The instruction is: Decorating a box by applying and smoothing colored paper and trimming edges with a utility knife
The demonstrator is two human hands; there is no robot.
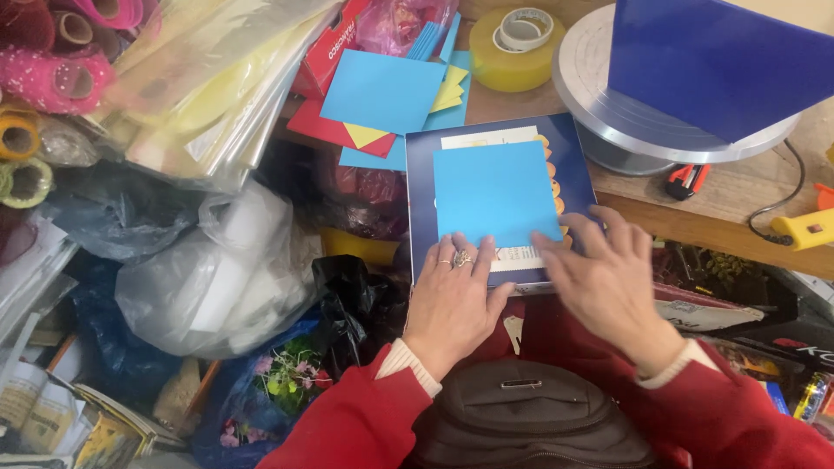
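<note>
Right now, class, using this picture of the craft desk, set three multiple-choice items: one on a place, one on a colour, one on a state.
1. Where does the light blue sheet lie?
A. on the dark blue board
B. on the black bag
C. inside the tape roll

2. What colour are the person's sleeves?
A. green
B. red
C. white

3. How are the hands placed?
A. raised in the air
B. gripping scissors
C. pressed flat on the sheet's lower edge

Answers: 1 A, the board frames the sheet. 2 B, both cuffs show red. 3 C, the left hand and right hand lie fingers down there.
</note>
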